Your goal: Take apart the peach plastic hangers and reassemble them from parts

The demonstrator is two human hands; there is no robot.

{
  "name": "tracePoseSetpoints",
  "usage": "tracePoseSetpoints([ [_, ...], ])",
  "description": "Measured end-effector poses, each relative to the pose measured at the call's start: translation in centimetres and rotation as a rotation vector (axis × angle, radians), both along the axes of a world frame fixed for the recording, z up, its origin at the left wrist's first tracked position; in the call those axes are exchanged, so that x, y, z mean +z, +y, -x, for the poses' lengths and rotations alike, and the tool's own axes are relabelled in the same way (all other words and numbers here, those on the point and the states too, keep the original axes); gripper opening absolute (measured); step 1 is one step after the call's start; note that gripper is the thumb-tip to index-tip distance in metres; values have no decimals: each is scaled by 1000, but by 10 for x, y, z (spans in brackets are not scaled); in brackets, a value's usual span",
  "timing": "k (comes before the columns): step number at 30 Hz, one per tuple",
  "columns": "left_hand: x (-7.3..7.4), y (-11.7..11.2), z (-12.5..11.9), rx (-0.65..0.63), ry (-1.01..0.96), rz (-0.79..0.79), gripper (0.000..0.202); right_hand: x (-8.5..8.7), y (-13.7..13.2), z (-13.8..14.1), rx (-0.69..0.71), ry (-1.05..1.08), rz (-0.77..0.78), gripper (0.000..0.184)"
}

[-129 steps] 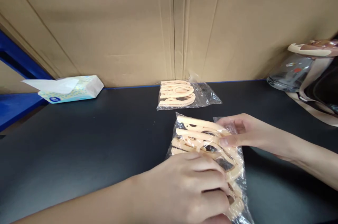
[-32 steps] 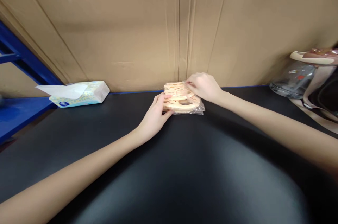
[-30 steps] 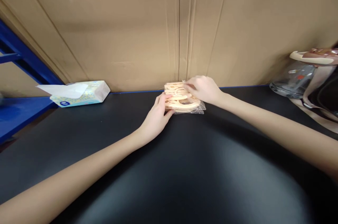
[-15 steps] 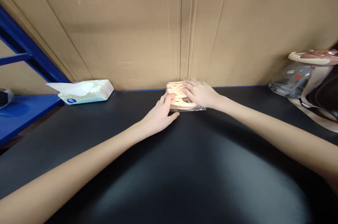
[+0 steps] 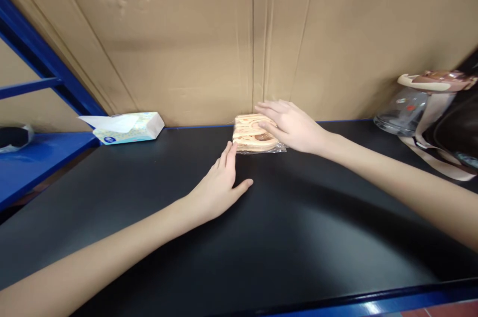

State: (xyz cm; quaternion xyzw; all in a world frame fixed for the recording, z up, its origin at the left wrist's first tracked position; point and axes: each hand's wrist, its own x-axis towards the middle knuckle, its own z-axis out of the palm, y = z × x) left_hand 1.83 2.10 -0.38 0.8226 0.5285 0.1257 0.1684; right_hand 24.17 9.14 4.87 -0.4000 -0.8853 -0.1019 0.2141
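Observation:
A clear plastic packet of flat, pale-orange patterned pieces lies at the back of the black table, close to the cardboard; I cannot make out what the pieces are. My left hand is open at the packet's near left corner, thumb spread out to the right and fingertips at or just short of the edge. Over the packet's right side, my right hand is open with fingers stretched left, hiding part of it. Whether the right fingers still touch the plastic I cannot tell.
A tissue pack stands at the back left beside a blue metal frame. At the right is a clear bottle with a strap, next to a dark object. A cardboard wall closes off the back of the black table.
Both hands have come off the packet's top: the left drew back toward me, the right lifted and shifted right. More of the packet shows. The camera view has shifted slightly.

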Motion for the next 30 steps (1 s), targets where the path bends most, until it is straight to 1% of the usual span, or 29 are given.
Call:
tracePoseSetpoints([
  [2, -4, -11, -2, -22, 13, -61, 84, -2, -27, 0, 95, 12, -89, 50],
  [3, -6, -15, -3, -51, 30, -109, 79, -7, -39, 0, 152, -1, -87, 47],
  [5, -9, -20, -6, -156, 86, -199, 68, -21, -58, 0, 215, 12, -11, 44],
  [7, -9, -18, -7, -279, 157, -232, 60, -39, -70, -3, 207, 18, 105, 44],
  [8, -8, -16, -7, -325, 185, -224, 60, -48, -73, -5, 193, 14, 116, 45],
  [10, -5, -11, -4, -364, 211, -187, 62, -63, -74, -9, 151, -21, 124, 49],
  [12, -2, -6, 0, -358, 210, -160, 66, -72, -73, -13, 98, -47, 141, 55],
  [15, -2, -4, 6, -360, 204, -167, 65, -73, -72, -15, 70, -80, 156, 59],
  [19, -5, -5, 8, -364, 209, -175, 65, -71, -72, -15, 88, -119, 136, 55],
  [23, -7, -5, 7, -363, 222, -178, 66, -71, -72, -16, 109, -122, 111, 54],
  [30, -8, -5, 8, -359, 232, -191, 65, -71, -71, -16, 107, -125, 123, 53],
])
